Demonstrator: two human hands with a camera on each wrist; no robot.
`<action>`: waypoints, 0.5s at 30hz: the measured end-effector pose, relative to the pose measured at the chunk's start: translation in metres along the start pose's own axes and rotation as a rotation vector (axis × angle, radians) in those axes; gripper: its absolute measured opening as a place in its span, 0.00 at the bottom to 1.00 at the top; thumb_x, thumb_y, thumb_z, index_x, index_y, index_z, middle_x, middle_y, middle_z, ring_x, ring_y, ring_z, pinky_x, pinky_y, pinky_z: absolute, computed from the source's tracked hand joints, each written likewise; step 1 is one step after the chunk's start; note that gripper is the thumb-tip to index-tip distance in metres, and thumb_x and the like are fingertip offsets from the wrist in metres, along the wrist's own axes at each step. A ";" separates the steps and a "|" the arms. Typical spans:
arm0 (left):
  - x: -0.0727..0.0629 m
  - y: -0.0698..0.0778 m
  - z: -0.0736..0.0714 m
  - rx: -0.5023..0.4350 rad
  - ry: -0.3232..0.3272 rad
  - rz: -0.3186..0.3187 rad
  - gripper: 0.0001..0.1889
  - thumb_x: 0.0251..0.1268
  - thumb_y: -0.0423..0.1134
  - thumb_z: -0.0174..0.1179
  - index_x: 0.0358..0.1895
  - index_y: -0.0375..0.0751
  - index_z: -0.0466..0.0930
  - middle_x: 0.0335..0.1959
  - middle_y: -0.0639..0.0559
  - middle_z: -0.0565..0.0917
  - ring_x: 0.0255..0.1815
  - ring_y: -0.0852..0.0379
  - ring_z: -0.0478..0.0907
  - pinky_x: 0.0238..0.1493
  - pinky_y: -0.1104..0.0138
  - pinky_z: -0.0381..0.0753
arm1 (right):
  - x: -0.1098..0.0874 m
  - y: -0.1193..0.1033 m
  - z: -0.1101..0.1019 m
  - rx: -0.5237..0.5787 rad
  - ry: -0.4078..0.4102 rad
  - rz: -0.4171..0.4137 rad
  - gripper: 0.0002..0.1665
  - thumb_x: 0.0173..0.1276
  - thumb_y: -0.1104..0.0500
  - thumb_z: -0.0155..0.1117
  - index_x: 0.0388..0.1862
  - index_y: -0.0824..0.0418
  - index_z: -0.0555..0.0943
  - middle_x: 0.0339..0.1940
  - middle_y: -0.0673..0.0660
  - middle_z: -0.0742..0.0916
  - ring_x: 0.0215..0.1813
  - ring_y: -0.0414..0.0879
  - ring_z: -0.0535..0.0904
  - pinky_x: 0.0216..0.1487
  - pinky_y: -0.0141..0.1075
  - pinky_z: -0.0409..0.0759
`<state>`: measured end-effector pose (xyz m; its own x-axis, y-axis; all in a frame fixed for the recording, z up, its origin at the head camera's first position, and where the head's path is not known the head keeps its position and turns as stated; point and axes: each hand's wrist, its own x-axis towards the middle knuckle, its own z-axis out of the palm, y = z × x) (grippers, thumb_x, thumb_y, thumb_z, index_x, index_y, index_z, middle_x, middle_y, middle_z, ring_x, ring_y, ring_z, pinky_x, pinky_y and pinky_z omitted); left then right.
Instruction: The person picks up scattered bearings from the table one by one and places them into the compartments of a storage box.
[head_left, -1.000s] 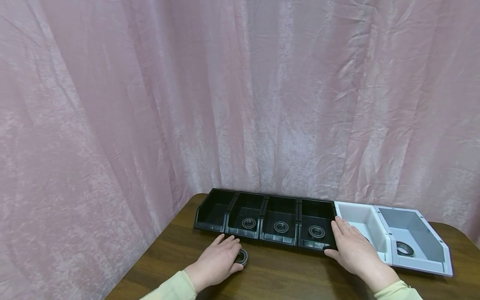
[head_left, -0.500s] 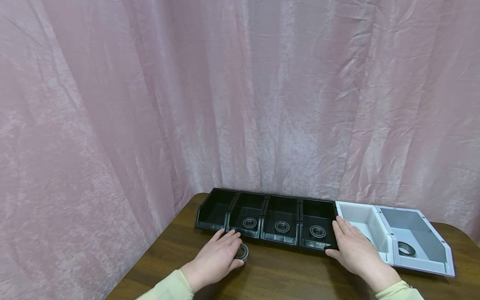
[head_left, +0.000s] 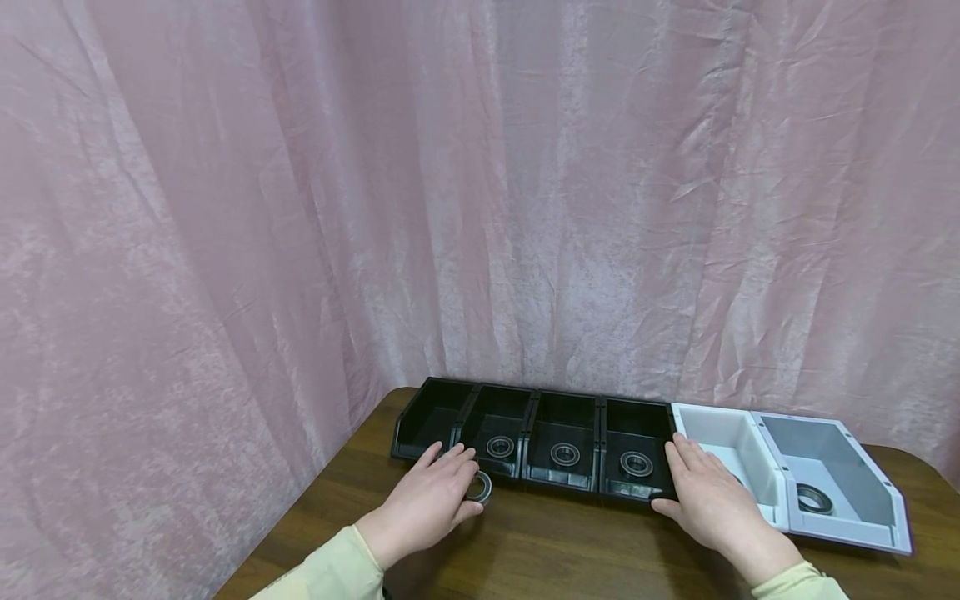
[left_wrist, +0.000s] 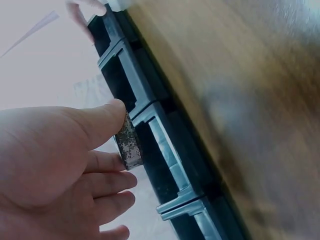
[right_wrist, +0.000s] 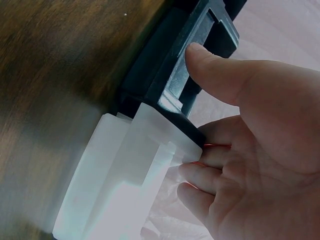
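My left hand (head_left: 423, 504) pinches a ball bearing (left_wrist: 129, 145) between thumb and index finger; in the left wrist view the bearing's edge faces the camera and the other fingers stay loose. It is held above the table, just in front of the left black bins. The right hand (head_left: 712, 500) rests with fairly straight fingers on the wall where the last black bin (head_left: 622, 417) meets the white bin (head_left: 772, 462). In the right wrist view its thumb touches the black bin's front lip. Similar bearings lie in three black bins, such as this bearing (head_left: 647, 467).
A row of bins spans the wooden table (head_left: 570, 550), with the leftmost black bin (head_left: 431, 417) at one end and a grey bin (head_left: 847, 529) at the other. Another bearing (head_left: 825, 506) lies in the grey bin. A pink curtain (head_left: 480, 208) hangs behind.
My left hand has carried the bearing forward and slightly left, toward the leftmost black bins. The right hand has stayed in place on the bins.
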<state>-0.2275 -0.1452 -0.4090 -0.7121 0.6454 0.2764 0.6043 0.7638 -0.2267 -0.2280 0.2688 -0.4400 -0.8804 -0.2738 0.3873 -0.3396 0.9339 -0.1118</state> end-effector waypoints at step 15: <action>0.010 -0.017 -0.011 -0.043 0.022 -0.050 0.26 0.76 0.51 0.72 0.63 0.33 0.83 0.71 0.36 0.83 0.77 0.38 0.77 0.78 0.37 0.70 | 0.001 0.000 -0.001 -0.004 -0.014 0.012 0.51 0.66 0.49 0.84 0.71 0.84 0.74 0.76 0.83 0.74 0.76 0.79 0.72 0.75 0.68 0.72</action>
<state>-0.2409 -0.1523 -0.3917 -0.7341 0.6057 0.3070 0.5831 0.7939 -0.1723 -0.2280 0.2684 -0.4388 -0.8889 -0.2657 0.3731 -0.3278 0.9380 -0.1130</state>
